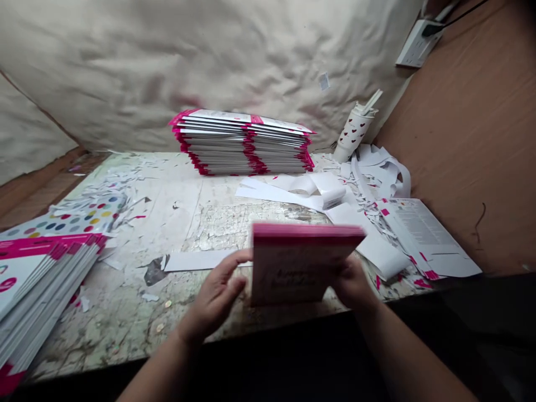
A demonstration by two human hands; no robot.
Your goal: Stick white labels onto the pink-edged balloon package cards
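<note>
A pink-and-white folded carton stands on edge near the front of the worn table, blurred by motion. My left hand touches its left side, with the fingers curled against the edge. Gripping the carton's right side, my right hand has its fingers partly hidden behind the board. A white paper strip lies flat just left of the carton, under my left fingertips.
A tall stack of flat pink-edged cartons sits at the back centre. Another fanned stack lies at the front left. Paper scraps, a tape roll, a heart-print cup and flat printed sheets crowd the right.
</note>
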